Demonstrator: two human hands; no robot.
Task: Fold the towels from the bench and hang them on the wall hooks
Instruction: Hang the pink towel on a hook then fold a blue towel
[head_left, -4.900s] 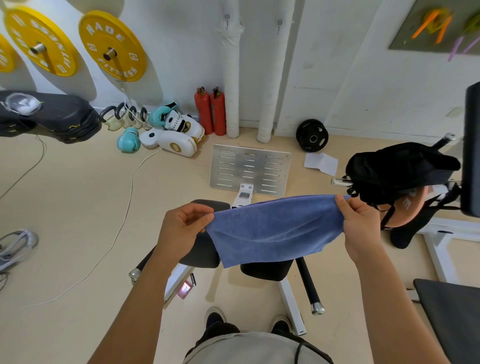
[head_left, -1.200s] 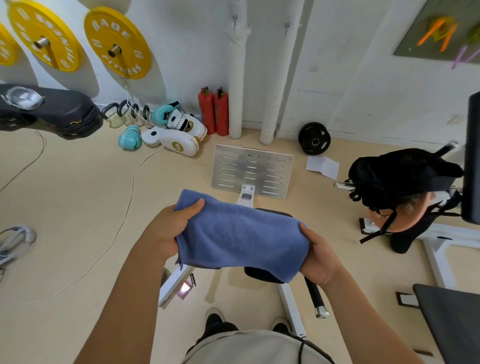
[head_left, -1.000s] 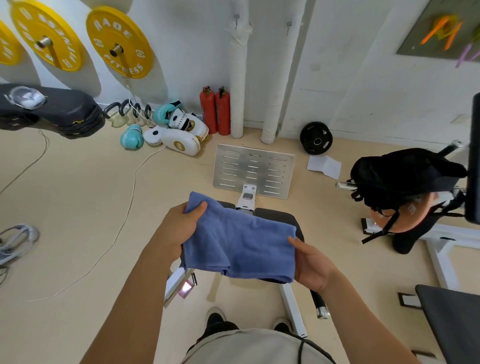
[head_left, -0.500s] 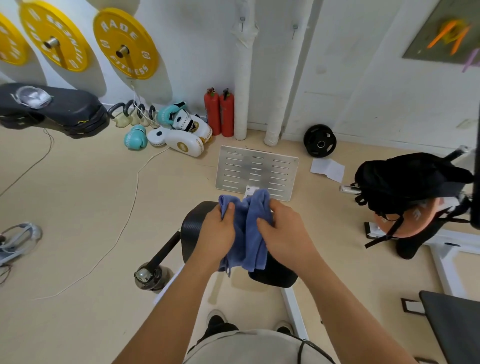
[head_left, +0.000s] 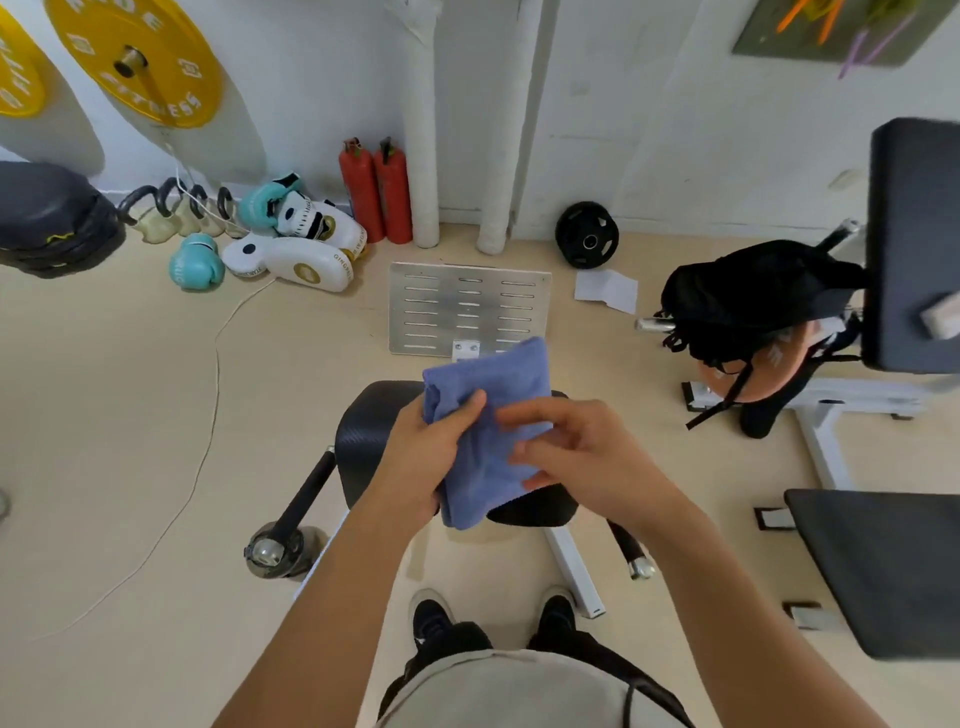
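A plain periwinkle-blue terry towel (head_left: 488, 431) is seen, without print. The padded bench seat (head_left: 363, 441) beneath is black with a fine woven texture. Yellow round weight plates (head_left: 137, 57) bearing pale lettering are noted on the white wall. Two red cylindrical extinguishers (head_left: 376, 189), teal boxing gloves (head_left: 196, 260) and white pads with gold emblems (head_left: 296, 262) are recorded. The slotted metal plate (head_left: 467, 312) is silver; the floor (head_left: 104, 415) is beige.

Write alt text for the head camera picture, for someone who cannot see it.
Seen from above, a person holds a folded blue towel over a black bench pad: the left hand grips its left edge, the right hand touches its right side. Beyond lie boxing gloves, two red extinguishers and a black backpack.
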